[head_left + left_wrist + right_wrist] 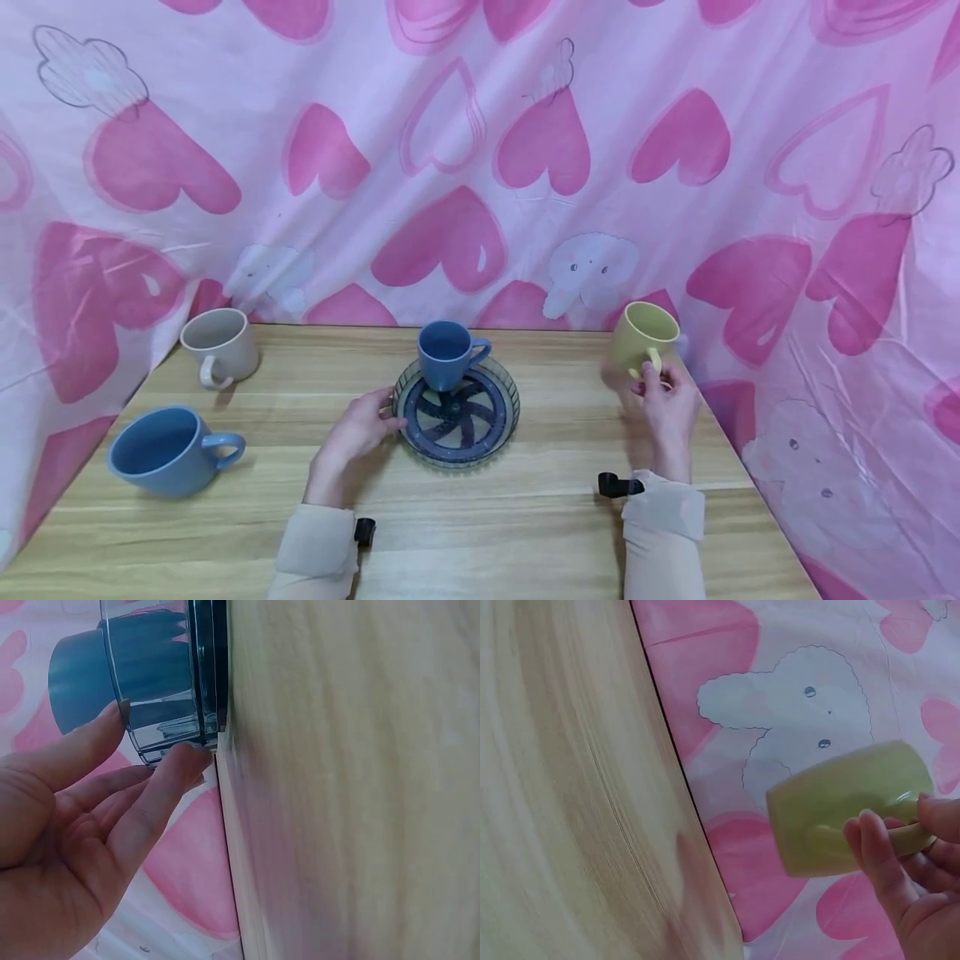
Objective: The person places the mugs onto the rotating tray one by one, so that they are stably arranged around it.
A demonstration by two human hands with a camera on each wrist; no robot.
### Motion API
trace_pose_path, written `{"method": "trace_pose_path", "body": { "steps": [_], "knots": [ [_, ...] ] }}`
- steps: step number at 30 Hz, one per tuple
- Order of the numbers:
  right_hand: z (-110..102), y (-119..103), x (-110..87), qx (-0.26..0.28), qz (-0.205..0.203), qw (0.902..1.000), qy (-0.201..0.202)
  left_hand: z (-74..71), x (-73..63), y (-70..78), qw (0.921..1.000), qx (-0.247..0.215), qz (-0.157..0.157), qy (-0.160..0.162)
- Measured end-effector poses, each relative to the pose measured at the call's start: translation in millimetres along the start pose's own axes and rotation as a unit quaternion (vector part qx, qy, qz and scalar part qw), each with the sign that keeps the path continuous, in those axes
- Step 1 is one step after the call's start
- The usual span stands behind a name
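In the head view my right hand (pixel 670 406) pinches the handle of a yellow mug (pixel 639 340) at the table's far right. The right wrist view has this mug (pixel 847 810) raised off the tabletop, with thumb and fingers about its handle. My left hand (pixel 360 429) holds the left edge of a round clear dish (pixel 512 417) with a dark blue pinwheel pattern in its bottom. Up close, the left thumb (pixel 105 739) lies at the dish's rim and a finger near its base. Inside the dish, toward the back, stands a small blue mug (pixel 444 358), handle to the right.
A grey-white mug (pixel 228 346) stands at the back left of the wooden table (pixel 495 533). Nearer the front left is a wide blue cup (pixel 165 454), its handle to the right. A pink heart-patterned cloth (pixel 337 233) hangs behind and beside the table.
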State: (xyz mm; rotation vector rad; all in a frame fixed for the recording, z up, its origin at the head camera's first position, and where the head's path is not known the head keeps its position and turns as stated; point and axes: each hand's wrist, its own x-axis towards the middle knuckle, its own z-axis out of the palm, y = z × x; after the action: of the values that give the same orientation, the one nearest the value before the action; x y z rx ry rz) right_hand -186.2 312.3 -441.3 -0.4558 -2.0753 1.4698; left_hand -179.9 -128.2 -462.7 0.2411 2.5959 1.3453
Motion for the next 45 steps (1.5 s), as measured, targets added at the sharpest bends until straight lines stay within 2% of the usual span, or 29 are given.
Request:
{"method": "trace_pose_path", "body": {
  "steps": [4,8,12,17,20,24,30,38,42,45],
  "knots": [
    [1,-1,-2.6,-0.007,-0.048,0.9988,0.008,0.0,0.9,0.9,0.9998,0.015,0.007,0.011],
    [4,-5,-5.8,-0.007,-0.072,0.9973,0.006,-0.7,2.2,0.6,0.9992,0.033,0.015,0.017],
    [12,-8,-7.5,-0.010,-0.081,0.9966,-0.013,-1.6,0.3,-1.3,0.9998,0.008,0.014,0.009],
    [30,-11,-10.2,-0.027,-0.109,0.9932,-0.029,-4.4,-8.3,-9.0,0.9989,-0.040,-0.017,-0.016],
    [35,-11,-12.4,-0.027,-0.124,0.9912,-0.037,-3.5,-10.7,-10.4,0.9981,-0.048,-0.030,-0.025],
    [38,-10,-16.5,-0.014,-0.112,0.9921,-0.055,0.4,-9.8,-9.9,0.9971,-0.063,-0.028,-0.032],
    [44,-15,-24.0,0.030,-0.102,0.9901,-0.092,2.6,-7.8,-8.6,0.9974,-0.058,-0.023,-0.036],
    [48,-50,-45.6,0.072,-0.163,0.9768,-0.119,2.0,-6.0,-5.4,0.9967,-0.052,-0.037,-0.050],
    [50,-53,-49.6,0.087,-0.178,0.9720,-0.126,2.6,-3.8,-3.8,0.9969,-0.044,-0.040,-0.051],
    [53,-52,-50.7,0.104,-0.174,0.9688,-0.143,3.3,-2.4,-3.0,0.9973,-0.036,-0.040,-0.051]
  ]
}}
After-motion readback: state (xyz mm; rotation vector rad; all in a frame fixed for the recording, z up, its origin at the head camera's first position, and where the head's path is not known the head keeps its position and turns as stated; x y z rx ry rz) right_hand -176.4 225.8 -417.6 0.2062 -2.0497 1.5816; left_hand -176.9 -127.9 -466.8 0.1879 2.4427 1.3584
